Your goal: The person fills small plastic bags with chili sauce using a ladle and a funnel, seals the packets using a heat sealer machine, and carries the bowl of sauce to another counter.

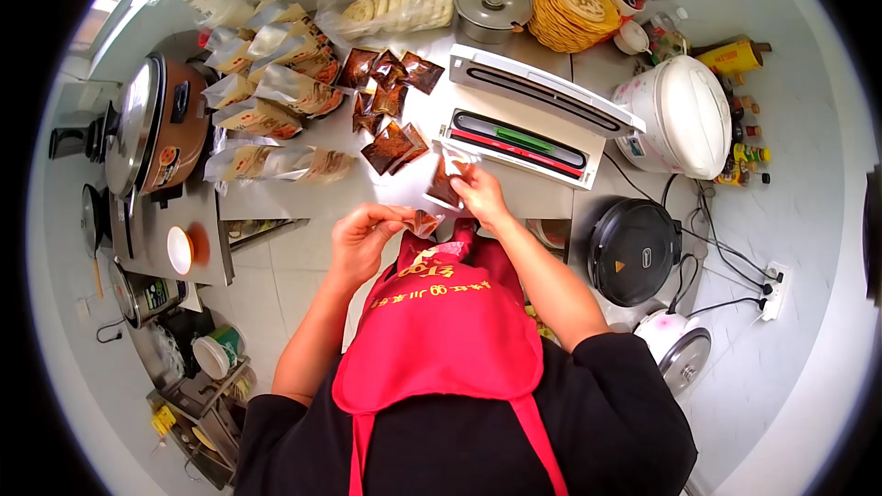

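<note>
My left hand (360,237) is closed, its fingertips pinching a small clear packet (424,224) with something reddish in it. My right hand (481,196) grips a clear pouch of dark brown sauce (443,186) at the counter's front edge. Several similar sealed sauce pouches (390,101) lie in a loose pile just beyond my hands. Right of them stands a white vacuum sealer (478,149) with its lid (551,87) raised, showing the red and green strips inside. Rows of upright printed bags (299,90) stand left of the pouches.
A bag of pale flat buns (395,5), a lidded steel pot (494,5) and a stack of round flatbreads (574,9) line the back. A white rice cooker (684,115) stands right, a large brown cooker (170,129) left. Power cords (726,253) run at the right.
</note>
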Demonstrator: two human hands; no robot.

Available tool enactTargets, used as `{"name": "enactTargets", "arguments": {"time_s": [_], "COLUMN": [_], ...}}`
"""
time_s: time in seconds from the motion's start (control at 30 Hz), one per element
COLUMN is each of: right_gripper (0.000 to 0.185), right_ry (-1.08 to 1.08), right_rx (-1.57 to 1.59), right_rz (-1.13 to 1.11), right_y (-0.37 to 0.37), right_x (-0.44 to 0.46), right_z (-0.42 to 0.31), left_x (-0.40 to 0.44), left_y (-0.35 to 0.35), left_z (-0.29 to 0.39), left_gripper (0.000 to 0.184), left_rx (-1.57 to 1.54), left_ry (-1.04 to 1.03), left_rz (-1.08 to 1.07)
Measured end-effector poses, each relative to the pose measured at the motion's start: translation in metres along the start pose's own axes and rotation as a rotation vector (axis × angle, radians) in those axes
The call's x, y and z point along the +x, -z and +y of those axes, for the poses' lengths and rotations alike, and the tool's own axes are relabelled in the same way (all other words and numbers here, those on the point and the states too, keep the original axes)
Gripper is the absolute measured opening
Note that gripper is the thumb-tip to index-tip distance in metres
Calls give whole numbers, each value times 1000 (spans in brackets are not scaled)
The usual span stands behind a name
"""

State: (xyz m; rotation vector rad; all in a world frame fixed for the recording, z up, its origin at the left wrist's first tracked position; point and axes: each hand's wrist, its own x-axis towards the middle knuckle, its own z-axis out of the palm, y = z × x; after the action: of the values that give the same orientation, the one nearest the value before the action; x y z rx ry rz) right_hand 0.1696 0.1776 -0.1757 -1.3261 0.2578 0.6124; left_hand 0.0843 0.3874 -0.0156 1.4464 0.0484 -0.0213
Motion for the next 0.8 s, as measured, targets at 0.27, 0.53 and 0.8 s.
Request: {"name": "enactTargets", "arguments": {"time_s": [0.27,0.53,0.8], "right_gripper": [28,30,15], "right_ry": [213,117,265], "right_rx": [-352,-64,2], "right_rz": [45,-289,132], "right_y": [-22,25,70], "right_x": [26,-97,-91], "right_z": [-43,-87,-79], "left_x": [-2,35,86], "left_y": [2,-41,-97], "left_z": [-4,-38,-67], "left_gripper": [3,3,8], "left_rx": [-69,-161,-278], "left_ry": [63,174,287], "left_rz": [47,-74,-197]}}
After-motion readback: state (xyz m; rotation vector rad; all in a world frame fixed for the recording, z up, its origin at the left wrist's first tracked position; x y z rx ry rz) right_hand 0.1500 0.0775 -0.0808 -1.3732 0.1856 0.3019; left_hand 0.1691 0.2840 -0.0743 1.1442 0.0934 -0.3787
